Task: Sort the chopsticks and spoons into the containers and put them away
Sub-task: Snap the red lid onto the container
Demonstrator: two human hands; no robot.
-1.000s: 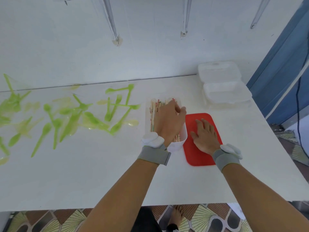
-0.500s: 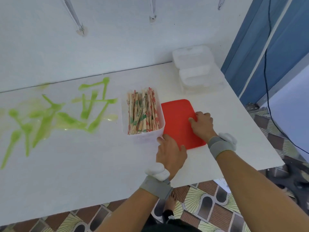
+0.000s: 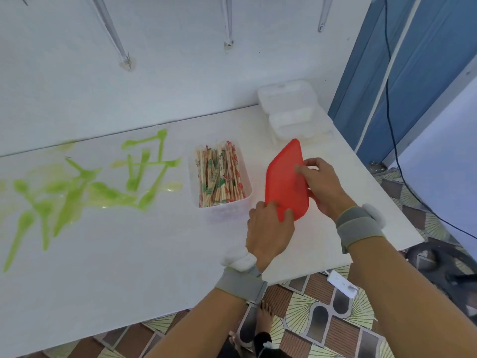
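One red lid gripped by both left hand and right hand, beside one chopstick-filled container; two stacked white boxes behind; green spoons too blurred to count.

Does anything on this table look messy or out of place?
Yes: green plastic spoons lie scattered loose across the table's left side, unsorted, while the chopsticks sit packed in their white container. Both hands hold its red lid tilted off the table.

Glossy red plastic lid; paper-wrapped wooden chopsticks.
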